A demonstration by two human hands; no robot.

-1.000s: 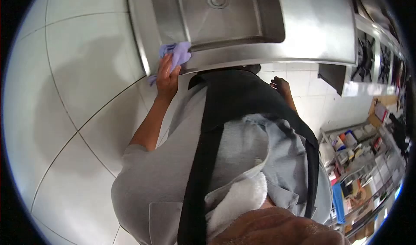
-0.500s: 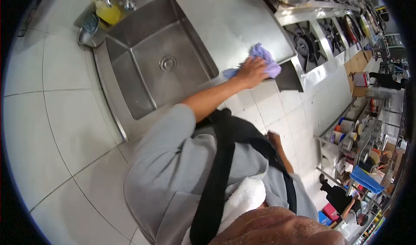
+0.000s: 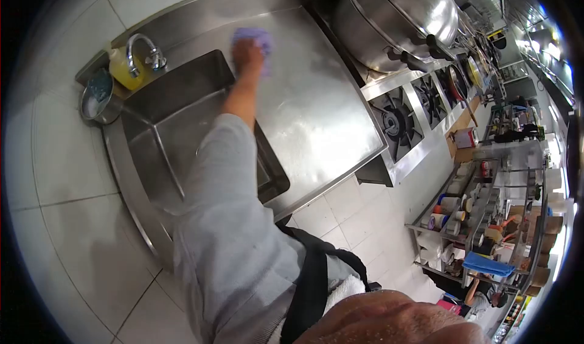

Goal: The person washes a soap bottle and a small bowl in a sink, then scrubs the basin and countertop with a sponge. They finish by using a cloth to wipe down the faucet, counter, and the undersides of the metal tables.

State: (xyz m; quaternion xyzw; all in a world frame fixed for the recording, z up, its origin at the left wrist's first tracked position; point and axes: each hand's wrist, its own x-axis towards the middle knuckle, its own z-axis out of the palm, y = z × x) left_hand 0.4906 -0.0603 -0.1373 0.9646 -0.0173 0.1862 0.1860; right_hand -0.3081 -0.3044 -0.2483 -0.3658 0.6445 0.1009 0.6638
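My left hand (image 3: 247, 56) is closed on a purple cloth (image 3: 263, 38), pressed against the steel counter (image 3: 310, 100) just past the back corner of the sink (image 3: 176, 125). Motion smears the hand and cloth slightly. My left arm reaches over the sink's edge, and my sleeve hides part of the basin. My right hand is out of view.
A curved faucet (image 3: 139, 45), a yellow bottle (image 3: 125, 70) and a metal container (image 3: 100, 103) stand beside the sink. A large pot (image 3: 395, 21) is beyond the counter, near burners (image 3: 395, 122). Loaded shelves (image 3: 474, 222) and another person (image 3: 480, 298) appear at right.
My left hand has carried the cloth from the counter's front edge to its back, near the faucet side. My right hand has left the view, which has shifted to show the large pot.
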